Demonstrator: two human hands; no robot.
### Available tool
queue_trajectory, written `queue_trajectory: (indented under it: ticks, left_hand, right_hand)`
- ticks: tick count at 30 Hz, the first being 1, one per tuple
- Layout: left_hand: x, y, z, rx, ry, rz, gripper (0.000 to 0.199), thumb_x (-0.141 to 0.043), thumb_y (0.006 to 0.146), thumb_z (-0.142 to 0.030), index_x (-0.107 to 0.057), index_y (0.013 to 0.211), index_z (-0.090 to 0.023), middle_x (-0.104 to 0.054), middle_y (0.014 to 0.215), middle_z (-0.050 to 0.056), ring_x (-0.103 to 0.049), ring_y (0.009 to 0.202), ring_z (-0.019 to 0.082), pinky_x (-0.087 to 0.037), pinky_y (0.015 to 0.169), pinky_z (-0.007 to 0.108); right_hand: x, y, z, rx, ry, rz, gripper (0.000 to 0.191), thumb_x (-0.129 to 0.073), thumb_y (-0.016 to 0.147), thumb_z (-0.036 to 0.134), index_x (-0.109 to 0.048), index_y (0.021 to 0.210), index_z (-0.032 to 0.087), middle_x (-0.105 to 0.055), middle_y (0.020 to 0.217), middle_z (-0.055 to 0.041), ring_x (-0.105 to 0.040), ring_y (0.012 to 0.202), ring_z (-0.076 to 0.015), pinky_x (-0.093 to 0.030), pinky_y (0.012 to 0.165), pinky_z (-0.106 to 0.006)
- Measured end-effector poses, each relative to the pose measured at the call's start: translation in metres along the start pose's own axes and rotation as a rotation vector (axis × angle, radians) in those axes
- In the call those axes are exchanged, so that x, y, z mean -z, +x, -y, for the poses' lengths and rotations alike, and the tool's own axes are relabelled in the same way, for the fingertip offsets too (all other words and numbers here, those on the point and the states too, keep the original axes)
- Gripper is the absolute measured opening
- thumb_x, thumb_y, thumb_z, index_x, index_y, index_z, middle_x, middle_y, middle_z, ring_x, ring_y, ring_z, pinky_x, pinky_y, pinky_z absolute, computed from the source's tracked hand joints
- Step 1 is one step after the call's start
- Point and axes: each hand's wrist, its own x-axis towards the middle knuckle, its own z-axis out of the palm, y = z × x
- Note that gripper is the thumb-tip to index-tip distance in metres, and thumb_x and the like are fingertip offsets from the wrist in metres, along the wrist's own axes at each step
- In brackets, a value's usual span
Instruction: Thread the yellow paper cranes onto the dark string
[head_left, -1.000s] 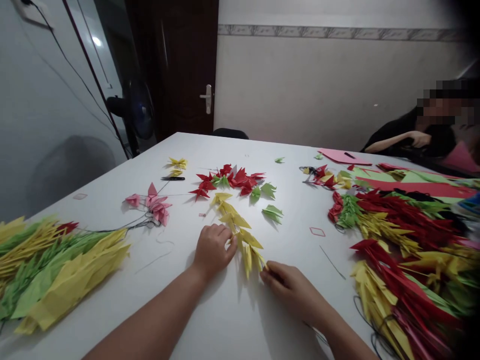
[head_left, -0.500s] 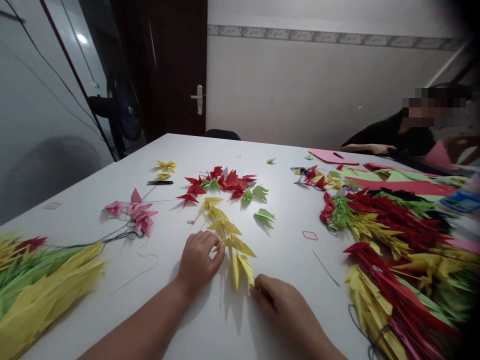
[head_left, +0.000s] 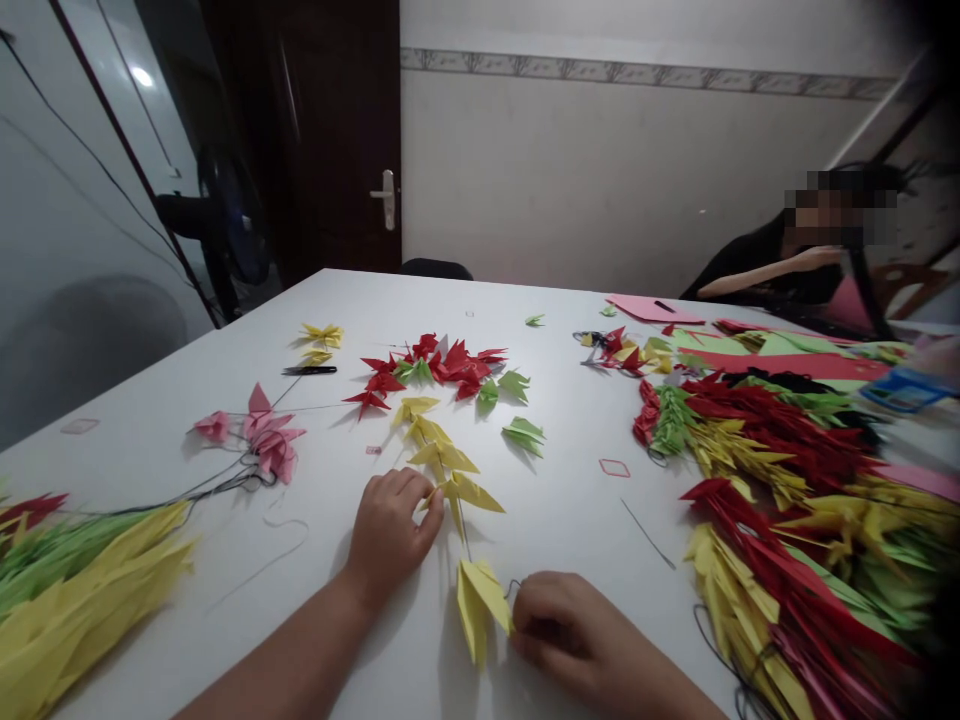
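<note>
Head view: five yellow folded-paper origami pieces (head_left: pixel 442 458) lie in a line on a white worktop (head_left: pixel 570 520), the left hand (head_left: pixel 390 530) with fingers clamped on the fourth piece (head_left: pixel 469 492). Right hand (head_left: pixel 559 625) fingers curl beside the lowest piece (head_left: pixel 476 610) at a thin dark thread (head_left: pixel 512 590), their grip hidden. A hard tug could tear the paper or slip that piece loose.
</note>
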Motion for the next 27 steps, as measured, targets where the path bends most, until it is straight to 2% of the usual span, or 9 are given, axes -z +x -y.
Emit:
queue_trajectory:
  ticks: [5,7,9,11,14,17,19,23,27]
  left_hand:
    - [0.0,0.0,0.0,-0.028,-0.014,-0.015,0.019,-0.044,0.082,-0.024,-0.048,0.064,-0.019,-0.055,0.063,0.0,-0.05,0.064,0.015,-0.035,0.062,0.028]
    - [0.001,0.0,-0.001,-0.053,-0.029,-0.024,0.019,-0.044,0.082,-0.023,-0.048,0.064,-0.019,-0.055,0.064,0.0,-0.05,0.063,0.015,-0.036,0.062,0.028]
    - [0.002,0.0,-0.002,-0.093,-0.054,-0.032,0.018,-0.046,0.081,-0.022,-0.049,0.064,-0.019,-0.057,0.065,0.0,-0.051,0.064,0.014,-0.037,0.063,0.028]
    - [0.004,0.0,-0.004,-0.134,-0.083,-0.052,0.016,-0.046,0.081,-0.022,-0.051,0.066,-0.019,-0.058,0.067,0.001,-0.053,0.067,0.014,-0.038,0.065,0.028]
    - [0.006,0.0,-0.007,-0.168,-0.116,-0.093,0.014,-0.047,0.08,-0.02,-0.052,0.067,-0.018,-0.059,0.069,0.001,-0.054,0.07,0.015,-0.04,0.068,0.029]
    - [0.006,0.0,-0.009,-0.18,-0.123,-0.099,0.013,-0.047,0.079,-0.019,-0.053,0.067,-0.018,-0.06,0.068,0.002,-0.055,0.07,0.015,-0.04,0.067,0.029]
    - [0.005,0.0,-0.009,-0.178,-0.115,-0.09,0.013,-0.047,0.079,-0.019,-0.053,0.067,-0.018,-0.06,0.068,0.002,-0.055,0.07,0.016,-0.041,0.066,0.029]
    - [0.005,-0.001,-0.008,-0.151,-0.072,-0.043,0.017,-0.046,0.079,-0.021,-0.052,0.063,-0.018,-0.057,0.062,0.001,-0.053,0.063,0.015,-0.041,0.062,0.028]
    - [0.005,-0.003,-0.006,-0.139,-0.006,-0.012,0.022,-0.045,0.079,-0.022,-0.049,0.057,-0.018,-0.052,0.052,-0.001,-0.048,0.052,0.013,-0.039,0.057,0.027]
  right_hand:
    - [0.004,-0.005,-0.001,0.021,0.039,0.03,0.012,-0.049,0.068,0.018,-0.053,0.057,0.017,-0.047,0.059,0.0019,-0.045,0.059,-0.0103,-0.034,0.055,-0.02]
    - [0.006,-0.006,-0.003,0.039,0.056,0.035,0.019,-0.053,0.069,0.025,-0.05,0.052,0.017,-0.047,0.059,0.0015,-0.046,0.06,-0.0109,-0.035,0.056,-0.021]
    - [0.005,-0.003,-0.005,0.043,0.062,-0.034,0.03,-0.052,0.073,0.033,-0.046,0.049,0.016,-0.045,0.059,0.001,-0.046,0.06,-0.0112,-0.035,0.056,-0.022]
    - [0.003,0.002,-0.008,-0.013,0.056,-0.194,0.036,-0.046,0.079,0.038,-0.045,0.051,0.017,-0.045,0.06,0.0004,-0.045,0.06,-0.0115,-0.035,0.056,-0.023]
    - [-0.004,0.014,-0.009,-0.112,0.059,-0.389,0.03,-0.043,0.083,0.038,-0.057,0.067,0.017,-0.054,0.072,-0.0023,-0.048,0.069,-0.0139,-0.038,0.063,-0.025]
    - [-0.012,0.027,-0.008,-0.103,0.048,-0.397,0.023,-0.05,0.08,0.037,-0.064,0.087,0.02,-0.059,0.088,-0.0046,-0.05,0.085,-0.018,-0.039,0.075,-0.029]
    - [-0.016,0.033,-0.005,-0.111,0.013,-0.392,0.024,-0.056,0.076,0.037,-0.065,0.092,0.022,-0.059,0.092,-0.005,-0.048,0.09,-0.0203,-0.038,0.081,-0.033]
    - [-0.02,0.039,-0.001,-0.138,-0.059,-0.396,0.008,-0.062,0.069,0.024,-0.068,0.074,0.024,-0.059,0.091,-0.0043,-0.048,0.091,-0.0216,-0.037,0.082,-0.035]
    - [-0.02,0.038,-0.003,-0.129,-0.039,-0.404,0.008,-0.058,0.068,0.018,-0.065,0.065,0.022,-0.059,0.09,-0.0043,-0.048,0.091,-0.021,-0.037,0.082,-0.034]
